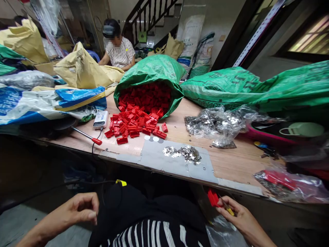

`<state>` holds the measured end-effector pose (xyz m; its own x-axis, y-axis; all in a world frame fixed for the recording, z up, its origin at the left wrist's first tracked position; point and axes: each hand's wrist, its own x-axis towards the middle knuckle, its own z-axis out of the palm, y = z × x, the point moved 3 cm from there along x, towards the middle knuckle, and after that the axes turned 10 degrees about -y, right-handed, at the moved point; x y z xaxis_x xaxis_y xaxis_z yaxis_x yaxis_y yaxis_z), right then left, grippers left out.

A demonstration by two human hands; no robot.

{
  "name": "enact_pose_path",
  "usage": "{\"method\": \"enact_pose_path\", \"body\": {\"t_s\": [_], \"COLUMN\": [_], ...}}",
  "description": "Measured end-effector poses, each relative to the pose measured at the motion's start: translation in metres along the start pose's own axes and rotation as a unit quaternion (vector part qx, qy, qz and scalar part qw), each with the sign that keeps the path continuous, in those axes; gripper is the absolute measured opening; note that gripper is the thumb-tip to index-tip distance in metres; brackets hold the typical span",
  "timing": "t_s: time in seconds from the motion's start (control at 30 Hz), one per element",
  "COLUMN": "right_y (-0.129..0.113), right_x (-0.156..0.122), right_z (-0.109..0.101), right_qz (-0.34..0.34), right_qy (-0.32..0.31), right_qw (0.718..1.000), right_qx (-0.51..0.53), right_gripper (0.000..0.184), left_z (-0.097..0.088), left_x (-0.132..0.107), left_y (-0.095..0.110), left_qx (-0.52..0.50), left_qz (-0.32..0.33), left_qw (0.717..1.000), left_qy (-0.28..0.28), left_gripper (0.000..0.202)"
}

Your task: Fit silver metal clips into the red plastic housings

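Left hand (77, 209): fingertips pinched narrow, can't tell if holding anything | right hand (243, 216): narrow grip on red plastic part (212, 198), yellow-handled tool (229, 210), below workbench (239, 164) edge | firm pinch advised

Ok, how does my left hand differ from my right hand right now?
Your left hand shows nothing held, its fingers curled to a pinch, while your right hand grips a red part and a yellow tool. Your left hand is at the left of your striped top, your right hand at its right. Both are below the table edge.
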<state>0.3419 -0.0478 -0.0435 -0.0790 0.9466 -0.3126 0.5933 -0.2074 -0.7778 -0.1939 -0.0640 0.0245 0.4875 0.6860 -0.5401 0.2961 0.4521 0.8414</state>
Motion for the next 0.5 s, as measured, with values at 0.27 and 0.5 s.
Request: {"method": "enact_pose_path", "body": {"t_s": [0.27,0.5], "right_y": [0.029,0.061], "right_x": [0.003,0.018], "right_z": [-0.011,-0.016], "right_qz": [0.003,0.068], "right_qy": [0.038,0.047], "right_qw": [0.998,0.986], "right_qx": [-0.055,-0.147], "right_gripper": [0.036,0.027], "left_z": [0.083,0.116], "left_x": [0.028,0.095], "left_y": [0.044,0.091], "left_qx": [-0.016,0.120], "left_qz": [0.056,0.267], "left_qw": [0.987,0.950], "left_qy": [-0.151,0.110], "left_gripper": [0.026,0.014]}}
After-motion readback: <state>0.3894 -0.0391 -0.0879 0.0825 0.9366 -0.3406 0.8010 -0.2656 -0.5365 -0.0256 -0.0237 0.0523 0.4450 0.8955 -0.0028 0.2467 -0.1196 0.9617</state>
